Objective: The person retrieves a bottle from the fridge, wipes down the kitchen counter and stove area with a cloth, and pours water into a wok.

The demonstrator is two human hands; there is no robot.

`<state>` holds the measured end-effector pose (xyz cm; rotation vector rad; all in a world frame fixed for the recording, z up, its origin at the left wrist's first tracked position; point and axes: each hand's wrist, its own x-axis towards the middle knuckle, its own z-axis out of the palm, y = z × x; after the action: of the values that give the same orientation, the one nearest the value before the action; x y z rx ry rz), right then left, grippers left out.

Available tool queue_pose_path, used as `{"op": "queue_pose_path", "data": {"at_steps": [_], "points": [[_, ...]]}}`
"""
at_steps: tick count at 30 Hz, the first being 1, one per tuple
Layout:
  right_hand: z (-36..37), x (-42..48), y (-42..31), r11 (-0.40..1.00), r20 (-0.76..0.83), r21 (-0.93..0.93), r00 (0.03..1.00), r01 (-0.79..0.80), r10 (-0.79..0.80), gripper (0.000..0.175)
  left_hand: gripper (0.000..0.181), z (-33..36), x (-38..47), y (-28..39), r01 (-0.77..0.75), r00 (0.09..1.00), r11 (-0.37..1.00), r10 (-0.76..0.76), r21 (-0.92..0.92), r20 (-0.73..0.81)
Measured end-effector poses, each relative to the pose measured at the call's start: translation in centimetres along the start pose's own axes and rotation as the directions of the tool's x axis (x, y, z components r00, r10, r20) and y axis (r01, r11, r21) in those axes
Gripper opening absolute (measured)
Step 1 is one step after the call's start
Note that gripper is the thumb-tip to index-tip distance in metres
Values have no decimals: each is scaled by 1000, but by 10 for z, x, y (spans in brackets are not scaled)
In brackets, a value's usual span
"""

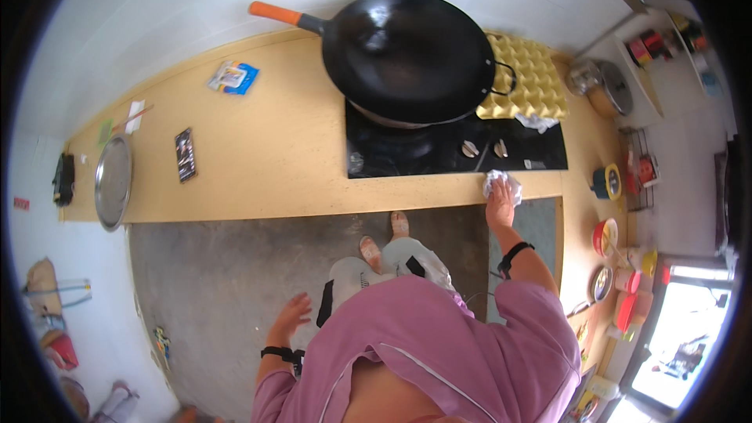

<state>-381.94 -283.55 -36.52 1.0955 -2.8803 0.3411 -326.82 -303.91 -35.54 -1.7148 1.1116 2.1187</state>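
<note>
My right hand [500, 207] presses a crumpled white wipe [514, 185] onto the counter's front edge, just below the black glass cooktop [423, 150]. Nothing is in my left hand [292, 312], which hangs over the floor beside my body with its fingers loosely apart. Two metal knobs [469, 148] sit on the cooktop above the wipe. A large black wok [405, 59] with an orange handle rests over the cooktop's left part. To its right is a yellow egg tray [524, 79], with another crumpled white piece [536, 123] by its lower edge.
On the wooden counter [276, 147] lie a pack of wipes [234, 78], a phone [185, 155] and a round metal lid or tray [113, 182] at the left. Along the right counter stand a pot [611, 91], a red bowl [605, 238] and a small pan [601, 284].
</note>
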Motion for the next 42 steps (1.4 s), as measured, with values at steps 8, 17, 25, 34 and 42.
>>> {"op": "queue_pose_path", "data": {"at_steps": [8, 17, 25, 34, 42], "points": [[14, -12, -178, 677, 319, 154, 612, 720, -723, 41, 45, 32, -9, -105, -66, 938, 994, 30, 92, 345], [40, 43, -306, 561, 142, 139, 544, 816, -827, 40, 43, 69, -10, -121, -78, 975, 992, 97, -101, 198], [74, 83, -344, 640, 192, 24, 625, 768, -757, 48, 41, 56, 13, -106, -111, 980, 974, 140, -195, 141], [83, 138, -427, 866, 356, 44, 802, 497, -479, 57, 40, -63, 54, -85, -118, 979, 959, 156, -256, 134], [101, 25, -501, 535, 121, 413, 537, 737, -835, 45, 38, -199, 74, -35, 23, 966, 930, 75, -368, 248]]}}
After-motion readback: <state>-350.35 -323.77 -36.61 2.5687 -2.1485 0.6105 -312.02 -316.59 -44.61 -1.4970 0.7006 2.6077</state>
